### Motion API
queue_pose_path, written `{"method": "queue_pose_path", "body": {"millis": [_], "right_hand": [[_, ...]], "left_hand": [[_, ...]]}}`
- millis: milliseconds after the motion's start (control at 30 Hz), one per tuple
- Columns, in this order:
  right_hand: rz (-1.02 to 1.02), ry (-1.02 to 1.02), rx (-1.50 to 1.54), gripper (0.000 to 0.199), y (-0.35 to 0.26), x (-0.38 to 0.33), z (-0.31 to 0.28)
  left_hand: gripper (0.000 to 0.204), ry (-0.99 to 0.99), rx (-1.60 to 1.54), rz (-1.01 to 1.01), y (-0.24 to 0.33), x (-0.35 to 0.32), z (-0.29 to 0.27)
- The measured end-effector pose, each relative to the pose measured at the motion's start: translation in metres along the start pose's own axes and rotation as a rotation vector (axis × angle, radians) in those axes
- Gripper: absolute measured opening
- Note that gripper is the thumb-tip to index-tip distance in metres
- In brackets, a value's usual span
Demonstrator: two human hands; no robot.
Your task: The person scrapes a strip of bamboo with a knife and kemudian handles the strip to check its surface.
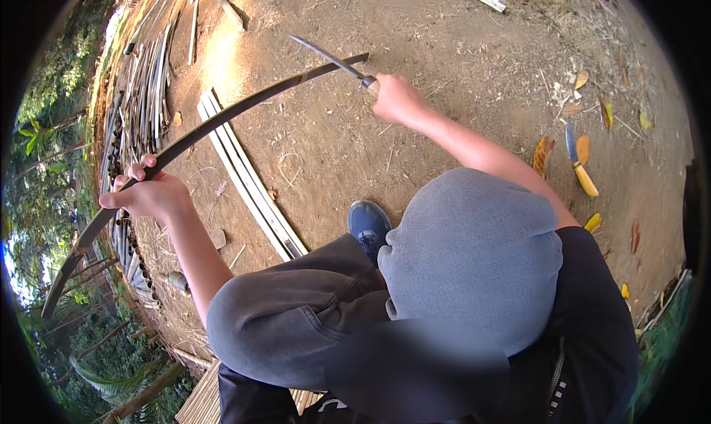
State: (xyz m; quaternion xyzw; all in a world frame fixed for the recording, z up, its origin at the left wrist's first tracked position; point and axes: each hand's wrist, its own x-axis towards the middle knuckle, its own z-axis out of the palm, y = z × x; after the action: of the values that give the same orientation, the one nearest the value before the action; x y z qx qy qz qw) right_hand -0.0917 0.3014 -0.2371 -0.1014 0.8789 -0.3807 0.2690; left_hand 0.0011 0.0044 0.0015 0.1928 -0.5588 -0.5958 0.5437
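Observation:
My left hand (154,194) is closed around a long, dark, bowed strip that looks like split bamboo (237,108). One end of the strip hangs past the hand at the lower left, and the rest rises toward the upper middle. In my right hand (400,102) is a knife (326,54), gripped by its handle with the narrow blade pointing to the upper left. The blade crosses the strip near its far end; whether the two touch, I cannot tell.
Pale split bamboo lengths (248,176) lie on the dirt ahead of my legs. A bundle of poles (150,83) is at the left, beside greenery. To the right, a second knife (583,176) with a yellowish handle rests among fallen leaves (543,156). My blue shoe (369,222) is below centre.

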Motion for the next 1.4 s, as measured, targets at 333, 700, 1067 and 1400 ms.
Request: {"method": "queue_pose_path", "body": {"millis": [333, 700, 1067, 1400], "right_hand": [[0.070, 0.000, 0.103, 0.018, 0.010, -0.004, 0.010], [0.100, 0.009, 0.181, 0.022, 0.020, -0.016, 0.001], [0.007, 0.017, 0.130, 0.025, 0.011, -0.007, 0.017], [0.050, -0.032, 0.206, 0.022, 0.020, -0.021, 0.014]], "left_hand": [[0.062, 0.037, 0.004, -0.027, -0.005, 0.005, -0.009], [0.051, -0.031, -0.036, 0.066, -0.003, 0.000, -0.013], [0.044, -0.031, 0.045, 0.028, 0.004, -0.008, 0.003], [0.044, 0.015, 0.030, 0.044, 0.010, -0.013, 0.006]]}}
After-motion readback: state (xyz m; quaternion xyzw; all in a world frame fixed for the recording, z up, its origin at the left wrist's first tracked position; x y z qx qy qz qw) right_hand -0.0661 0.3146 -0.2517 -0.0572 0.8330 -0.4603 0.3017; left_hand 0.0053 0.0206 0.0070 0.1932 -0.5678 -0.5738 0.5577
